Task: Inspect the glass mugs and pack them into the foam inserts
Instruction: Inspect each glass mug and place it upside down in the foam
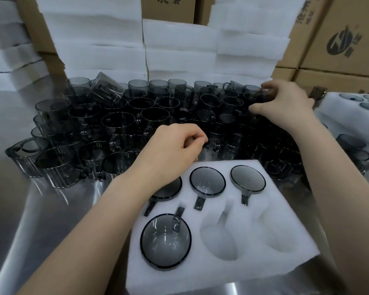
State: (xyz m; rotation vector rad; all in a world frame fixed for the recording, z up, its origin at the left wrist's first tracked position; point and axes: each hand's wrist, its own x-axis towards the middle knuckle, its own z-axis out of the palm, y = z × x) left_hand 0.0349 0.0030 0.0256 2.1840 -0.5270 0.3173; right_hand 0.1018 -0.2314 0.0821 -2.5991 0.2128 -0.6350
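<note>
Left hand [170,147]: fingers curling in, tips lying beside the handle of a front mug [213,143] — whether they are pinching it cannot be told. Right hand [285,105]: fingers and thumb wrapping round a rear mug [259,96] at the far right of the loose mugs [115,124] crowding the steel table [51,209]. Foam insert [222,165], lying just below the left hand, is holding four seated mugs [207,182] — three in the far row, one near left.
</note>
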